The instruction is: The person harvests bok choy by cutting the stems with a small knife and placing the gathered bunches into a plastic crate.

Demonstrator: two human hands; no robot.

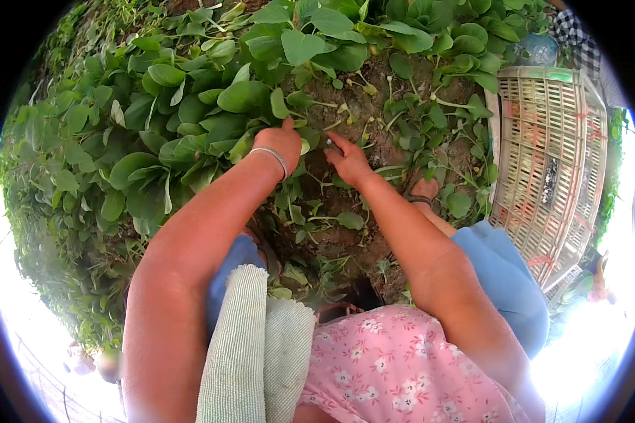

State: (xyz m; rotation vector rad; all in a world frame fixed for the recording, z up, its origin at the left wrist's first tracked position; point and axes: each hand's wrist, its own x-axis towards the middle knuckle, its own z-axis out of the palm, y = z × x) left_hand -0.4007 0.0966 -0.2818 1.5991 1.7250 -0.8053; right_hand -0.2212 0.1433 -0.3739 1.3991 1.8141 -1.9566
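My left hand (279, 146), with a silver bangle at the wrist, reaches into the edge of a dense bed of broad-leaved greens (190, 143). Leaves cover its fingers, so what it holds cannot be told. To its right, my right hand (345, 158) is over bare soil (368, 106), its thumb and forefinger slightly apart near a small pale thing at the fingertips, too small to name. Leaves lie just left of these fingers. Cut or pulled stems and loose leaves (351, 220) are scattered on the soil below and right of my hands.
A large slatted plastic crate (540, 158) stands at the right. Behind it, at the top right, shows checkered cloth (574, 39) beside a pale bluish object. My foot (424, 189) rests on the soil among leaves. A light green towel (248, 349) hangs over my lap.
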